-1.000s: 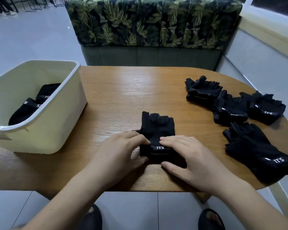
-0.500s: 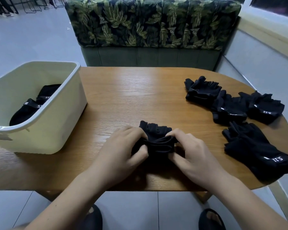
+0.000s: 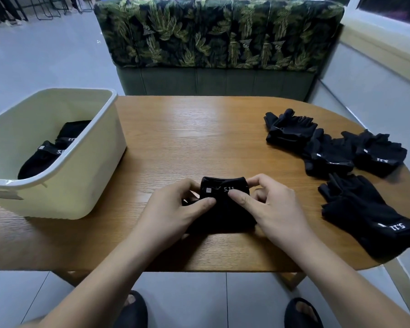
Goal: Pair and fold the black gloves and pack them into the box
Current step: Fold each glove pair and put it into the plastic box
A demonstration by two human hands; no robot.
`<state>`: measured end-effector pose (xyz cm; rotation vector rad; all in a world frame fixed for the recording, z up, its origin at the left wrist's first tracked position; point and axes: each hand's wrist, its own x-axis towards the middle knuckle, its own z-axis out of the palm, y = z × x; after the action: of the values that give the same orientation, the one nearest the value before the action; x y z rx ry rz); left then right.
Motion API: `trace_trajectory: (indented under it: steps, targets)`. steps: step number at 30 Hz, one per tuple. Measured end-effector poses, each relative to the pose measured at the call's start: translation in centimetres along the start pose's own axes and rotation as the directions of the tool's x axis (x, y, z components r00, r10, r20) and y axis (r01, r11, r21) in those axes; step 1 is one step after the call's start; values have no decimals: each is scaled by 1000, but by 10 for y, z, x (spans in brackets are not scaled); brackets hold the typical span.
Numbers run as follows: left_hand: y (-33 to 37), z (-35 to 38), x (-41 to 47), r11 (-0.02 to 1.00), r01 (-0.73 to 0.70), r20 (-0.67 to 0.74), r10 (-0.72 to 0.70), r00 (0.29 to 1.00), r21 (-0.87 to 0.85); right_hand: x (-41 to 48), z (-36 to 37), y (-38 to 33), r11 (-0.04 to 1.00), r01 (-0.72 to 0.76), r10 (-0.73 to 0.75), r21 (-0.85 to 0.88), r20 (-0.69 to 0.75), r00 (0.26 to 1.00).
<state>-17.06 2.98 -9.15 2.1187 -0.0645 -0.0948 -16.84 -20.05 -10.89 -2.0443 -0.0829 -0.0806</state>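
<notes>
A folded pair of black gloves [image 3: 224,185] lies near the front middle of the wooden table [image 3: 187,138], its white "5.11" label facing up. My left hand [image 3: 175,209] pinches its left end between thumb and fingers. My right hand [image 3: 268,204] pinches its right end, thumb on top of the fold. The cream plastic box [image 3: 90,166] stands at the left and holds a folded black pair [image 3: 55,147]. Several loose black gloves [image 3: 329,150] lie at the right, with one larger pair [image 3: 362,209] closest to me.
A green bench with a leaf-patterned backrest [image 3: 218,34] stands behind the table. A pale wall with a window ledge [image 3: 376,43] runs along the right. My two feet in black slippers [image 3: 133,311] rest on the tiled floor below the table's front edge.
The glove pair lay flat under my hands; I lifted its near end and folded it over away from me. It is now a short bundle with the label on top.
</notes>
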Motion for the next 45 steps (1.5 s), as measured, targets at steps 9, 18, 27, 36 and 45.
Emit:
trace_trajectory:
  steps: [9, 18, 27, 36, 45]
  targets:
    - [1, 0, 5, 959, 33, -6, -33, 999, 282, 5, 4, 1, 943, -18, -15, -333, -95, 995]
    - [5, -6, 21, 964, 93, 118, -125, 985, 247, 6, 1, -7, 929, -77, 58, -362, -62, 996]
    - [16, -32, 11, 980, 152, 154, -131, 979, -132, 8, -9, -38, 948, -309, 291, 71, 193, 937]
    - [62, -111, 8, 975, 41, 68, -27, 997, -216, 31, -9, -117, 964, -126, 82, 235, 188, 979]
    - [94, -229, 13, 962, -151, -168, 114, 979, -229, 87, 24, -229, 953, 280, -294, 114, 138, 946]
